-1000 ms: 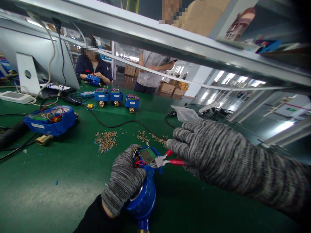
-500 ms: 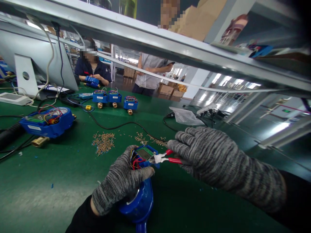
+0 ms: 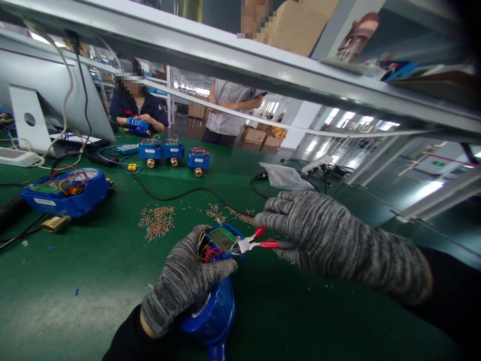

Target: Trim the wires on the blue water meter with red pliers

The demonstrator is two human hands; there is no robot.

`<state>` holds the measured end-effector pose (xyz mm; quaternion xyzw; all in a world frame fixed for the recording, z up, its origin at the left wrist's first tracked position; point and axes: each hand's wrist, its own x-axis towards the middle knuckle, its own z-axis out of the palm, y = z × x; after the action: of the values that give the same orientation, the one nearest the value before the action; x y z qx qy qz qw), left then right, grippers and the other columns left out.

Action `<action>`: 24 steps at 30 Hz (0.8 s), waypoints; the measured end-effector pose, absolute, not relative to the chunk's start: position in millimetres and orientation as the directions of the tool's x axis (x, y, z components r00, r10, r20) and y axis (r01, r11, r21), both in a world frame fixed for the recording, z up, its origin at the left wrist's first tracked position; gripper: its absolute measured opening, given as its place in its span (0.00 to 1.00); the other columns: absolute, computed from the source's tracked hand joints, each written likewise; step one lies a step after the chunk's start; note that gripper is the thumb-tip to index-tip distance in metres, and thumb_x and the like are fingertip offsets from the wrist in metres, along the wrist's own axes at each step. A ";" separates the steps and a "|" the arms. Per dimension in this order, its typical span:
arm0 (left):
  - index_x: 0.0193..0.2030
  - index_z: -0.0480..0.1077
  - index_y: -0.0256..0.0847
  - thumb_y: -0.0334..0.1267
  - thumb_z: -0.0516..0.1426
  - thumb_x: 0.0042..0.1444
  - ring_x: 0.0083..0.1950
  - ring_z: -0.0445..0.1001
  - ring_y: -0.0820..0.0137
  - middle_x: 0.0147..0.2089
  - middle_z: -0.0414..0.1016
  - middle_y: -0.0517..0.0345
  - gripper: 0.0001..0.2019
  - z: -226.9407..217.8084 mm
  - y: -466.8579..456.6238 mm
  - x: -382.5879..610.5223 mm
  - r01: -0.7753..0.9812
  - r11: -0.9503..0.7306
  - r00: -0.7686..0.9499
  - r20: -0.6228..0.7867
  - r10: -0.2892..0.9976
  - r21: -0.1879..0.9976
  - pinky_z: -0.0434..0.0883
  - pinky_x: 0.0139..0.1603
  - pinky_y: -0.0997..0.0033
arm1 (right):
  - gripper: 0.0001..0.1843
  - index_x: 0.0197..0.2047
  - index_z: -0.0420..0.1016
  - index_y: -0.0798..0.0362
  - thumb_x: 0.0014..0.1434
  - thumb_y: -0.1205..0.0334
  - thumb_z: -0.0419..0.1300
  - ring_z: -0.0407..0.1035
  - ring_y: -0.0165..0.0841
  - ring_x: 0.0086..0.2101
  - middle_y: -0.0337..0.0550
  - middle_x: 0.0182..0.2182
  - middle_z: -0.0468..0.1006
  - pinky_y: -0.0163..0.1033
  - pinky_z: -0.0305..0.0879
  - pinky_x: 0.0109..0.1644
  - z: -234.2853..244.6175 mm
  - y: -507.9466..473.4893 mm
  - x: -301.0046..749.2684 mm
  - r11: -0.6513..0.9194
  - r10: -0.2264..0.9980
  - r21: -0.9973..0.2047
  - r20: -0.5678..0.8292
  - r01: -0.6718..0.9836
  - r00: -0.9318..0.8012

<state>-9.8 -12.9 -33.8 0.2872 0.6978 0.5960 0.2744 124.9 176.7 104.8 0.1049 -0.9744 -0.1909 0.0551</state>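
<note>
Left hand [image 3: 180, 283]: gloved, fingers wrapped tight around the blue meter [image 3: 212, 311], thumb lying along its top.
Meter: held at the near edge of the green worktop [image 3: 93, 281], its open top showing a small board [image 3: 222, 237] and coloured wires [image 3: 206, 249].
Right hand [image 3: 319, 235]: gloved, fingers closed on the red handles of the cutters [image 3: 255, 243].
Cutters: tip touching the board's right edge.
Scraps [image 3: 158, 220]: scattered mid-worktop, beyond the meter.
Other meters [image 3: 171, 150]: three in a row near the far edge; one more [image 3: 62, 190] towards the left edge.

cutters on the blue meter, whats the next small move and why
Probably squeeze the cutters shut. The right hand holds the red handles with the tips at the edge of the blue meter beside its wires, while the left hand grips the meter.
</note>
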 end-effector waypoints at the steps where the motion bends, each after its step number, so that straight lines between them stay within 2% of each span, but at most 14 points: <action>1: 0.61 0.65 0.47 0.49 0.73 0.42 0.57 0.75 0.57 0.56 0.77 0.53 0.40 -33.9 -13.1 -10.0 0.082 0.124 -0.684 -0.035 0.729 0.989 0.70 0.62 0.51 | 0.24 0.53 0.78 0.52 0.52 0.60 0.67 0.71 0.47 0.41 0.52 0.45 0.77 0.55 0.69 0.47 104.3 177.8 124.9 0.907 -0.224 0.381 0.075 -0.180 -0.972; 9: 0.61 0.65 0.46 0.48 0.72 0.41 0.55 0.76 0.55 0.55 0.78 0.51 0.40 -34.9 -12.9 -10.4 0.054 0.107 -0.679 -0.042 0.733 0.993 0.70 0.61 0.49 | 0.23 0.55 0.77 0.51 0.56 0.59 0.65 0.69 0.47 0.44 0.51 0.48 0.75 0.57 0.67 0.51 106.5 182.6 122.7 0.918 -0.211 0.345 0.006 -0.196 -0.978; 16: 0.62 0.65 0.46 0.48 0.72 0.42 0.57 0.74 0.57 0.56 0.76 0.54 0.40 -32.5 -13.3 -10.6 0.079 0.122 -0.682 -0.036 0.730 0.989 0.69 0.63 0.50 | 0.21 0.54 0.76 0.51 0.57 0.58 0.63 0.68 0.46 0.42 0.51 0.44 0.74 0.56 0.67 0.48 109.7 180.8 119.2 0.921 -0.221 0.323 -0.028 -0.218 -0.975; 24: 0.62 0.65 0.45 0.48 0.73 0.41 0.57 0.75 0.56 0.56 0.77 0.52 0.41 -34.2 -12.0 -10.7 0.061 0.098 -0.675 -0.032 0.737 0.993 0.70 0.62 0.50 | 0.23 0.56 0.76 0.51 0.57 0.58 0.63 0.70 0.46 0.42 0.51 0.46 0.75 0.55 0.67 0.47 106.3 182.7 120.0 0.929 -0.205 0.313 -0.010 -0.198 -0.979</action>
<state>-10.7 -12.0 -34.2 0.2906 0.6863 0.6052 0.2796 120.0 182.7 106.3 0.1027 -0.9820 -0.1583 0.0113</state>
